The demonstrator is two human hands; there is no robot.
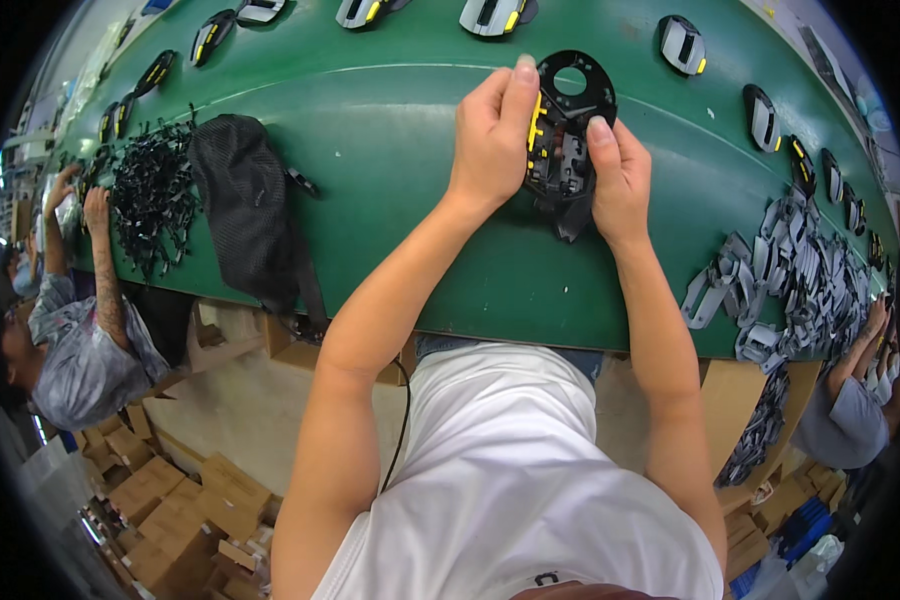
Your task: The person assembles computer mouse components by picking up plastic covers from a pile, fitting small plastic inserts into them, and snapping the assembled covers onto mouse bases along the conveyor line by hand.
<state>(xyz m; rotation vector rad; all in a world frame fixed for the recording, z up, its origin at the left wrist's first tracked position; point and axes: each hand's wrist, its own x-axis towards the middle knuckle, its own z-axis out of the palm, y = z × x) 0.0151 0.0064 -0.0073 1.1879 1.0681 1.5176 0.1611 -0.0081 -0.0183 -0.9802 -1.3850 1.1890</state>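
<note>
While grey covers lie heaped, left fingers and right fingers grip black housing.

- The left grip and right grip are covering opposite edges of the black housing; its far face is lying out of view.
- The upper edge is cropping several grey shells.
- The dark rim is obscuring part of the left co-worker.
- The small black parts are hiding one another.
- The lower edge is cutting off the white shirt.
</note>
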